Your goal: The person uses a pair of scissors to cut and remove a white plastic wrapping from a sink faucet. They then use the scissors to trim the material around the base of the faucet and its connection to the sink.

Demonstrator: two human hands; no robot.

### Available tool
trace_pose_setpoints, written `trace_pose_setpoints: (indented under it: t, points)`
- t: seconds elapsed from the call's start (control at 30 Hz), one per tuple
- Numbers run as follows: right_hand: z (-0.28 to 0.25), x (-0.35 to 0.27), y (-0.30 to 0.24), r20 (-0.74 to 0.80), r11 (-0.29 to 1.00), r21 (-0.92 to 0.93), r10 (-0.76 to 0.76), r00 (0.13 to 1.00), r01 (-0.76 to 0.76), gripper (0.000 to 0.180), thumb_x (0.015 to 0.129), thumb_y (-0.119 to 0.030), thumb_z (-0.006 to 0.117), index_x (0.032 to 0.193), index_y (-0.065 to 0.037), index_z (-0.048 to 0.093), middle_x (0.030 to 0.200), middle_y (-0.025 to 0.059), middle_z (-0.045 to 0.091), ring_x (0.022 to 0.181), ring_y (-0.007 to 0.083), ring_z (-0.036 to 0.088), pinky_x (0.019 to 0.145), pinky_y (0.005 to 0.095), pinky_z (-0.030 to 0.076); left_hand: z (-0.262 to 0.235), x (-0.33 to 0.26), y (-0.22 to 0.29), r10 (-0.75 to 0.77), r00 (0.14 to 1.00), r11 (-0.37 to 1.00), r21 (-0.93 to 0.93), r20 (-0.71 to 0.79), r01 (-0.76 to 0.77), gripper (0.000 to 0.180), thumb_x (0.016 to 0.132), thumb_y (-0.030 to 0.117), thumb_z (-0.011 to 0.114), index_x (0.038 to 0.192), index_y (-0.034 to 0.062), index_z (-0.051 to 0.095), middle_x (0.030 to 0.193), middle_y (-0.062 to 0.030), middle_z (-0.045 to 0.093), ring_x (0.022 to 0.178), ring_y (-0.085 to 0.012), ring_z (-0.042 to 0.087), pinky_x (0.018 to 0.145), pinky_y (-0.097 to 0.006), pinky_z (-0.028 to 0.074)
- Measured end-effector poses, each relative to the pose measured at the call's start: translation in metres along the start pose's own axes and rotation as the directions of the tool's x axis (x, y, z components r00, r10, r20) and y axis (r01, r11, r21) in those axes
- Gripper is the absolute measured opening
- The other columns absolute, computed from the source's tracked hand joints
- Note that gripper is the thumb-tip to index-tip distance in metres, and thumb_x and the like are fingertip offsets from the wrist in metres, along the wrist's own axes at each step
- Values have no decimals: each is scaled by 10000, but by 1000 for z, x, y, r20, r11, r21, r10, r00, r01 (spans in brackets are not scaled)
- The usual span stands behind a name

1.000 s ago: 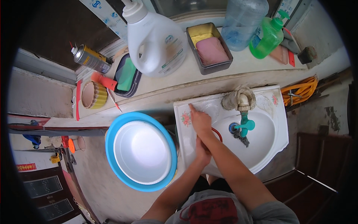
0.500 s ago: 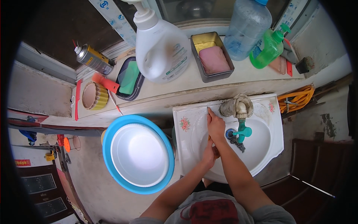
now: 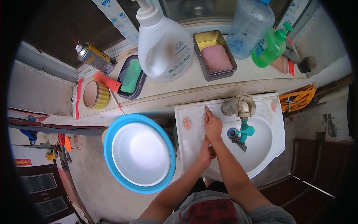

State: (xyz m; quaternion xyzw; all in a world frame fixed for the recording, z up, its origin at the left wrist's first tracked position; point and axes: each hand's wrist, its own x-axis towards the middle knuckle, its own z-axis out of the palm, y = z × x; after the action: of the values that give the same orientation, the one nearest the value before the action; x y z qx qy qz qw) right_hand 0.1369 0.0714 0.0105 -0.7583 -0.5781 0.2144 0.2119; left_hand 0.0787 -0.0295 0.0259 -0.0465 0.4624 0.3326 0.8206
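Both my hands are together over the left part of the white sink [image 3: 274, 130]. My right hand [image 3: 213, 127] is closed, its index finger stretched forward toward the sink's back rim. Just behind it, my left hand [image 3: 206, 154] is curled closed close to the right wrist. A small yellow-orange bit shows between the hands; what they hold is mostly hidden and I cannot make it out. Right of my hands, a teal tap [image 3: 246, 130] on a wrapped pipe [image 3: 238, 105] hangs over the basin. Beneath it, a dark clump [image 3: 239, 143] lies beside the drain [image 3: 232, 132].
Left of the sink, a white basin [image 3: 141, 154] sits inside a blue basin [image 3: 108, 156]. Along the ledge stand a white pump bottle [image 3: 164, 52], a tin [image 3: 220, 74] holding a pink block, a clear jug [image 3: 250, 30], a green pump bottle [image 3: 268, 48] and a spray can [image 3: 96, 58].
My two hands have shifted slightly left over the sink, still together. The view has moved a little, so the surroundings appear slightly farther right.
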Motion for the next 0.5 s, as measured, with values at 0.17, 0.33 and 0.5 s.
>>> trace_pose_setpoints:
  t: [0.17, 0.33, 0.5]
  points:
    - [0, 1, 2, 37, 996, -65, -61, 997, 63, 346, 870, -238, 481, 1209, -217, 541, 675, 158, 620, 640, 344, 613, 612, 455, 500, 14, -11, 6, 16, 1000, 1000, -8, -9, -16, 348, 906, 458, 380, 1018, 162, 526, 792, -8, 583, 620, -99, 493, 554, -223, 353]
    - [12, 1, -13, 152, 984, -63, -154, 976, 165, 352, 868, -228, 476, 1213, -189, 534, 680, 150, 625, 654, 336, 621, 613, 453, 503, 3, -3, -5, 123, 992, 986, -105, -41, -127, 389, 889, 431, 381, 1095, 129, 512, 1032, -58, 596, 911, -210, 576, 845, -355, 432]
    - [29, 7, -56, 245, 987, 25, -157, 957, 156, 397, 876, -247, 474, 1268, -185, 476, 681, 164, 623, 668, 330, 628, 622, 450, 503, -8, -25, 40, 231, 970, 968, -119, 71, -222, 391, 896, 414, 377, 1111, 116, 511, 1032, -17, 609, 928, -180, 582, 803, -314, 452]
